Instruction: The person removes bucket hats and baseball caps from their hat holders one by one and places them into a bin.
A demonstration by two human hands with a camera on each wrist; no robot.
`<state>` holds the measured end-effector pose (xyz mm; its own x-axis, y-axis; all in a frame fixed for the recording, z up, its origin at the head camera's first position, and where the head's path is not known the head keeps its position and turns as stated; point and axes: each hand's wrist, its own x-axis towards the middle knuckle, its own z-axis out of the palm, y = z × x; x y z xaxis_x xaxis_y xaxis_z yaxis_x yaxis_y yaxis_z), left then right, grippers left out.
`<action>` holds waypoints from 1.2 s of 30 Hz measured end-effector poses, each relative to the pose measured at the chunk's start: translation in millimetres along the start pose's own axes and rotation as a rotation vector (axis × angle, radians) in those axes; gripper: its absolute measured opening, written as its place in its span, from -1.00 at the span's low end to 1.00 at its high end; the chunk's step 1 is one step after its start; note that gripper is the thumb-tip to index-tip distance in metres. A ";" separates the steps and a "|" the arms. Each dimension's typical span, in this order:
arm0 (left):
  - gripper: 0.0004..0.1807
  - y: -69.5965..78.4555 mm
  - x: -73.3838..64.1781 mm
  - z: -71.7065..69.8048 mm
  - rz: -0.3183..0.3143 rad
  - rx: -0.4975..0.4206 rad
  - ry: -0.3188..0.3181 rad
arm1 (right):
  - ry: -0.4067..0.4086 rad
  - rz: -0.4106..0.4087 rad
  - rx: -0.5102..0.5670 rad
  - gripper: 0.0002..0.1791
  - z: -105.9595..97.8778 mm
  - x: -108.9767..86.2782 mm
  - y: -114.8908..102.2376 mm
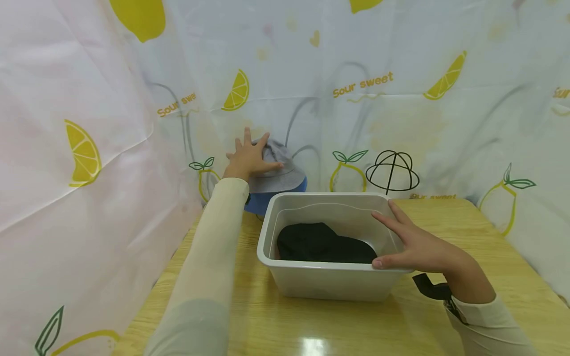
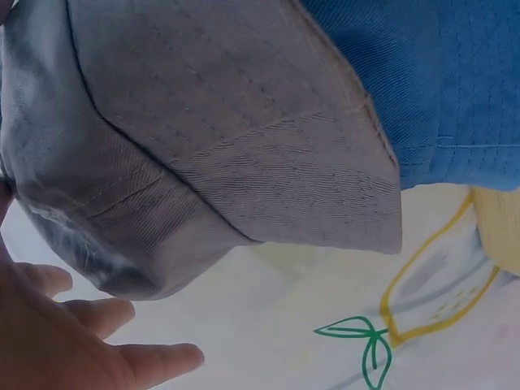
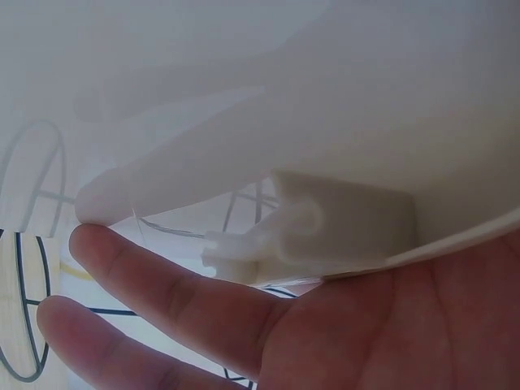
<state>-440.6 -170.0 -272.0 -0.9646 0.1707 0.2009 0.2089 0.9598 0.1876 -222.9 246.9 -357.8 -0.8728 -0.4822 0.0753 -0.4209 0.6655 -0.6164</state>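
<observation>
In the head view my left hand (image 1: 249,157) is spread wide against the crown of a grey bucket hat (image 1: 287,175), fingers straight. The grey hat sits over a blue hat (image 1: 262,200), whose lower part shows beneath its brim. The left wrist view shows the grey hat (image 2: 244,146) close up, with the fingers beside its crown. My right hand (image 1: 420,247) lies at the right side of a white plastic bin (image 1: 331,282), thumb on the front rim, other fingers extended. Inside the bin lies a black cap (image 1: 325,244). The right wrist view shows straight fingers along the bin's outer wall (image 3: 390,106).
A black wire dome stand (image 1: 392,170) rises behind the bin at the right. The wooden table (image 1: 472,247) reaches back to a lemon-print cloth (image 1: 276,64), which also hangs along the left and right sides.
</observation>
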 end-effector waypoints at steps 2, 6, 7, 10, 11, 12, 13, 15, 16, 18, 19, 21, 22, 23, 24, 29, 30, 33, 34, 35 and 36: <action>0.24 -1.5 0.7 0.2 -0.009 -0.027 -0.017 | 0.004 0.001 0.002 0.18 0.0 0.1 -0.3; 0.21 -7.3 -3.0 2.1 -0.020 -0.063 -0.030 | 0.008 -0.002 0.014 0.17 3.8 2.5 -1.2; 0.21 -9.0 -4.9 3.0 -0.020 -0.066 -0.029 | 0.007 -0.003 0.017 0.16 5.3 3.0 -1.3; 0.20 -13.3 -10.0 6.7 -0.020 -0.065 -0.032 | -0.001 0.000 0.032 0.17 9.6 3.3 -2.2; 0.20 -14.2 -10.9 8.3 -0.020 -0.063 -0.035 | -0.004 0.002 0.036 0.17 10.6 2.9 -2.4; 0.19 -14.8 -11.5 9.7 -0.019 -0.062 -0.036 | -0.004 0.003 0.038 0.17 11.2 2.5 -2.7; 0.19 -15.0 -11.7 11.2 -0.019 -0.062 -0.036 | -0.002 0.003 0.037 0.17 11.4 2.0 -2.8; 0.19 -14.5 -10.3 13.4 -0.005 -0.068 -0.030 | 0.005 0.004 0.034 0.18 11.0 0.8 -3.0; 0.18 -13.9 -9.1 14.2 0.005 -0.067 -0.028 | 0.009 0.004 0.030 0.17 10.4 0.2 -2.9; 0.17 -12.4 -6.0 15.7 0.029 -0.066 -0.017 | 0.017 0.006 0.023 0.17 8.9 -0.7 -2.7; 0.16 -11.4 -4.5 16.1 0.041 -0.067 -0.013 | 0.020 0.007 0.019 0.17 8.1 -1.1 -2.6; 0.14 -9.3 -2.0 16.4 0.061 -0.066 -0.008 | 0.025 0.010 0.010 0.17 6.5 -1.9 -2.6; 0.13 -8.5 -0.6 16.5 0.069 -0.064 -0.005 | 0.027 0.011 0.007 0.17 5.8 -2.4 -2.6; 0.12 -7.7 0.7 16.5 0.075 -0.064 -0.002 | 0.028 0.012 0.004 0.17 5.0 -2.8 -2.8; 0.11 -6.9 1.8 16.3 0.081 -0.066 0.000 | 0.030 0.013 0.003 0.17 4.2 -3.1 -3.0; 0.10 -6.6 1.3 16.2 0.094 -0.069 0.003 | 0.030 0.018 0.000 0.17 4.3 -3.2 -3.0; 0.10 -6.2 0.9 15.9 0.094 -0.072 0.001 | 0.030 0.019 0.000 0.17 4.3 -3.2 -2.9; 0.09 -5.2 -0.2 15.1 0.092 -0.080 0.006 | 0.031 0.018 -0.006 0.17 4.2 -2.9 -2.4; 0.08 -4.8 -0.1 14.8 0.093 -0.086 0.011 | 0.031 0.018 -0.009 0.17 4.1 -2.8 -2.2; 0.08 -4.4 0.1 14.4 0.093 -0.094 0.018 | 0.031 0.018 -0.010 0.17 4.0 -2.7 -2.0; 0.08 -4.1 0.5 14.2 0.094 -0.101 0.025 | 0.032 0.017 -0.011 0.17 3.8 -2.6 -1.7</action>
<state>-444.2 -170.7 -286.3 -0.9360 0.2522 0.2454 0.3145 0.9124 0.2621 -218.9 244.8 -359.9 -0.8874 -0.4521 0.0900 -0.4082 0.6799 -0.6091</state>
